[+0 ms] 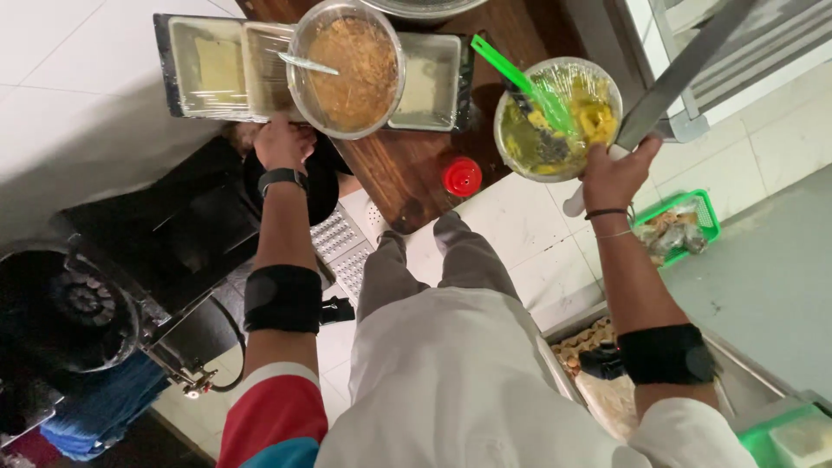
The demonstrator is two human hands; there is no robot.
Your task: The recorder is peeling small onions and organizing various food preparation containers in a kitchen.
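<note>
Both forearms reach forward: left hand (282, 143) fingers grip black pan (316, 178), right hand (617, 173) clasps white handle (574, 204).

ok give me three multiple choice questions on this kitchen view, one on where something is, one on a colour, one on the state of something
1. Where is the red cap?
A. on the wooden table between the two bowls
B. inside the green basket
C. on the floor grate

2. What colour is the utensil in the bowl of yellow food?
A. blue
B. green
C. white

3. How does the bowl of brown food stand?
A. tipped on its side
B. turned upside down
C. upright, with a spoon in it

Answers:
1. A, the cap sits on the dark wood below and between the bowls.
2. B, its bright green handle sticks out over the rim.
3. C, the open top faces up and a pale spoon lies inside.

The right hand is by the yellow bowl, the left hand below the brown one.
</note>
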